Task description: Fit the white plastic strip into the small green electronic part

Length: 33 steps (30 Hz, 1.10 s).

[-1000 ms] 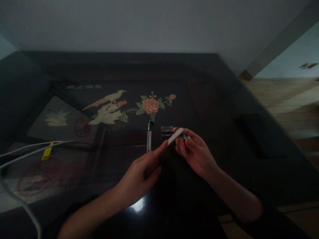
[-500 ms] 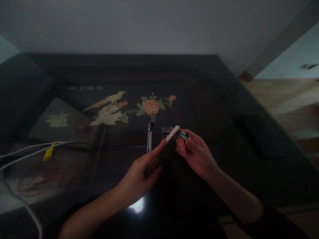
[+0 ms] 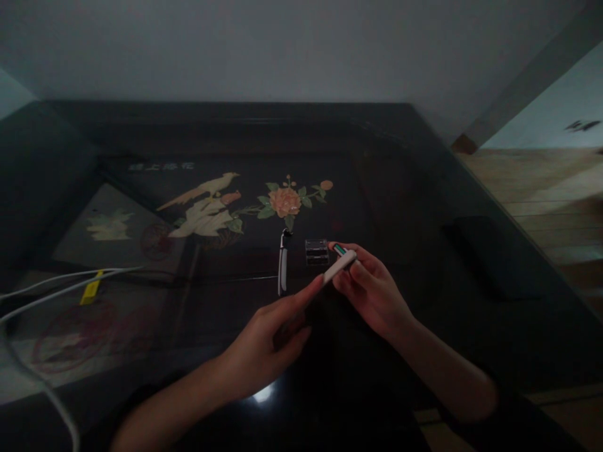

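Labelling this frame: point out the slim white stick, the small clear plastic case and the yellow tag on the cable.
slim white stick (image 3: 340, 266), head view, mid-shaft.
small clear plastic case (image 3: 316, 251), head view, centre.
yellow tag (image 3: 91, 287), head view, middle.

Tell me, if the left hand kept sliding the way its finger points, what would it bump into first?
Probably the right hand. The left hand points up and rightward along the white stick it holds, whose far end already sits at the right hand's fingertips.

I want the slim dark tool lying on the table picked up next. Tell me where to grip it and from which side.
Grip the slim dark tool at mid-length, from above, pinching its two long sides. It lies flat on the glossy table, running away from the viewer, with clear room on its left; the small clear case sits close on its right, so keep the fingers narrow.
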Tool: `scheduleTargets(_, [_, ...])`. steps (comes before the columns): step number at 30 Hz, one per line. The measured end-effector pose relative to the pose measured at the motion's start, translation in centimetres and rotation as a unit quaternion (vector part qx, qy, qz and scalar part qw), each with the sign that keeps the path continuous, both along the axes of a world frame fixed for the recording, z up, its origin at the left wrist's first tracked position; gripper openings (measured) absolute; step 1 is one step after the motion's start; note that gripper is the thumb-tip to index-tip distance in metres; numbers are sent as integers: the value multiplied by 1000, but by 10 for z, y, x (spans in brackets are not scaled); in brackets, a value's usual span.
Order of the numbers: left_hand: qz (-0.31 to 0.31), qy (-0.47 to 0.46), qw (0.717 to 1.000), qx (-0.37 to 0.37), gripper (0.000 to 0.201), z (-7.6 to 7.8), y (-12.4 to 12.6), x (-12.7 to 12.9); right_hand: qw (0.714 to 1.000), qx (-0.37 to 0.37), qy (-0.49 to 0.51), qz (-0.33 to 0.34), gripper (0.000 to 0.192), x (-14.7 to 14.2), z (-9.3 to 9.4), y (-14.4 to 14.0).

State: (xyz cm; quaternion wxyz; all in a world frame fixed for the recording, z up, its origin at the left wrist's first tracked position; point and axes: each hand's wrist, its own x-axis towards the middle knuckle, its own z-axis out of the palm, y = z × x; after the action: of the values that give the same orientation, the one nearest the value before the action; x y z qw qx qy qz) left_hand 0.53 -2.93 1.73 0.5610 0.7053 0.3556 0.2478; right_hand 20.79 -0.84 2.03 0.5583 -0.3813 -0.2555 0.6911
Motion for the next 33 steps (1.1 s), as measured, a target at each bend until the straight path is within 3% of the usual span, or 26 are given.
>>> scheduleTargets(15, [67, 80, 994, 31, 67, -6, 5, 1, 998, 52, -5, 23, 34, 0, -5, -1])
scheduleTargets(25, [31, 42, 999, 0, 71, 5, 3, 3, 999, 43, -23, 10, 37, 0, -2, -1])
scheduleTargets(33, [-23, 0, 1000, -1, 73, 1, 0, 0, 1000, 16, -21, 4, 42, 2, -1, -1])
